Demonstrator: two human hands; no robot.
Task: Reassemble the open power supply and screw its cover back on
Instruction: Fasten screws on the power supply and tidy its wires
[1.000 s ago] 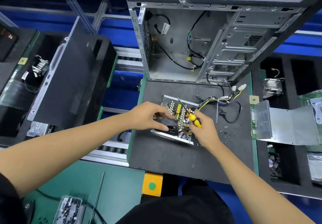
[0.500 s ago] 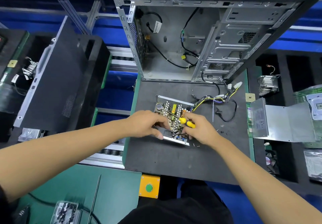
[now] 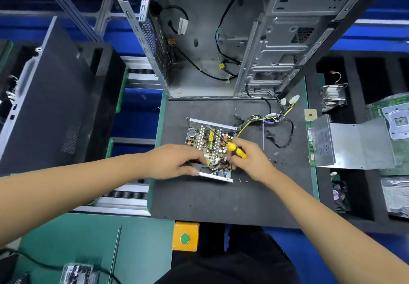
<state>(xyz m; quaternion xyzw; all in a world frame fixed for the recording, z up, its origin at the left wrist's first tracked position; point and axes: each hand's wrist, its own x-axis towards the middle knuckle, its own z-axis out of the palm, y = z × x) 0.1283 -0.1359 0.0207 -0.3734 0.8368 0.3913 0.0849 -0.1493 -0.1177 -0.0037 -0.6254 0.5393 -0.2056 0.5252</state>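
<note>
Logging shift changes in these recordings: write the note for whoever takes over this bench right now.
Left hand: grips the near edge of the open power supply, steadying it on the black mat.
Right hand: holds the yellow-handled screwdriver, shaft angled over the exposed circuit board.
Cover: bent metal piece, off the unit, lying to the right of the mat.
Loose screws: scattered on the mat by the right hand.
Cable bundle: trails from the supply toward the computer case.
Done: board sits in its tray.
Left: fit the cover, drive its screws.
</note>
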